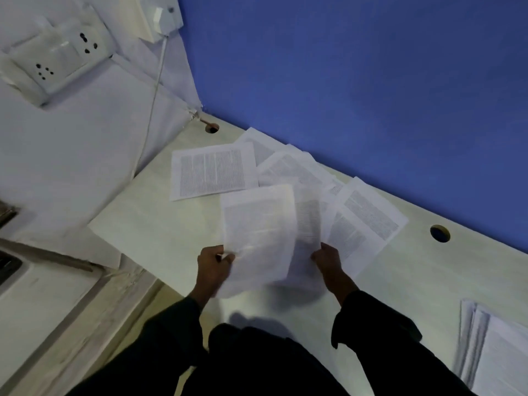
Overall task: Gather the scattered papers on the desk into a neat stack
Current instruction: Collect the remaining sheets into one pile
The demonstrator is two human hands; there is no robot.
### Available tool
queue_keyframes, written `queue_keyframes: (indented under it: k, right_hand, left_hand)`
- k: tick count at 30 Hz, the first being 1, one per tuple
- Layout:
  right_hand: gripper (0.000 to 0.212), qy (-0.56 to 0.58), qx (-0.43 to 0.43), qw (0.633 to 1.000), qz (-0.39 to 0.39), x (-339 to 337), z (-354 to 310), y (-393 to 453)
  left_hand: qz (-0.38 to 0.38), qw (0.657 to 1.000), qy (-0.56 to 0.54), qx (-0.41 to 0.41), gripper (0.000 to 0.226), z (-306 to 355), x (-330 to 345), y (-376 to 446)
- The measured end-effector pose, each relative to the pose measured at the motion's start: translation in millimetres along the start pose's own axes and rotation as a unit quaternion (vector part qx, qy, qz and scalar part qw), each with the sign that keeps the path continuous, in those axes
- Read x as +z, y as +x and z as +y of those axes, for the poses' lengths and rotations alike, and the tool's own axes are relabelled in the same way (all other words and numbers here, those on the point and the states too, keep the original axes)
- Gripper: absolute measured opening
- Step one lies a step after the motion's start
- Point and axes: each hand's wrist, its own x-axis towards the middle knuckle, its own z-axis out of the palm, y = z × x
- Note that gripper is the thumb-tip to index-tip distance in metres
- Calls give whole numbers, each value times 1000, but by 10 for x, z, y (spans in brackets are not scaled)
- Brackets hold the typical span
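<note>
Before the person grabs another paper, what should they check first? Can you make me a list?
1. Left hand grips its sheet: ok.
2. Right hand grips the second sheet: ok.
3. The two held sheets lined up edge to edge: not ok, they are fanned apart.
4. Loose papers left on the desk: not ok, several are scattered near the blue wall.
5. Pile at the desk's right edge is neat: not ok, its edges are staggered.
</note>
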Motion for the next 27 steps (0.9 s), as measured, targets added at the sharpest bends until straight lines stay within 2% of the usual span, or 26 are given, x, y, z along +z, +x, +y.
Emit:
queue_keyframes:
  k: [2, 5, 7, 8, 10, 12, 14, 16, 18, 21, 24, 25, 27]
  right_hand:
    - [27, 52, 5, 998, -38, 69, -63, 4]
    - [27, 154, 8, 987, -53, 162, -136, -34]
    - [42, 240, 4, 969, -56, 193, -189, -44]
    - [52, 235, -7, 971, -48, 207, -223, -49]
    - [51, 124, -29, 992, 3, 227, -329, -89]
    - [39, -6, -41, 996, 81, 268, -375, -71]
    - [31, -57, -6, 983, 172, 325, -443, -67]
    - [41, -112, 35, 965, 235, 397, -511, -46]
    - [64, -182, 71, 953, 232, 475, -571, -10]
    - [101, -204, 111, 947, 220, 600, -694, 7]
    - [116, -247, 142, 931, 228, 698, -757, 73]
    - [118, -256, 143, 930, 223, 715, -757, 101]
    - [120, -241, 136, 938, 206, 696, -736, 166]
  left_hand:
    - [-23, 1000, 12, 13, 23, 14, 30, 106]
    - [-36, 997, 59, 44, 31, 59, 110, 327]
    - [-59, 990, 100, 83, 32, 128, 179, 454]
    - [-75, 985, 117, 102, 23, 143, 213, 529]
    - [-104, 978, 129, 125, 4, 185, 273, 698]
    - [-105, 980, 127, 112, 12, 262, 288, 907]
    - [-37, 987, 109, 113, 11, 351, 212, 1183]
    - [33, 983, 122, 132, 14, 405, 74, 1532]
    - [57, 978, 153, 129, 31, 503, -96, 1937]
    - [7, 963, 266, 51, 69, 713, -334, 2618]
    - [-107, 904, 415, 7, 129, 824, -537, 3129]
    - [-140, 879, 455, 5, 141, 821, -574, 3223]
    - [-174, 842, 510, 8, 150, 807, -594, 3287]
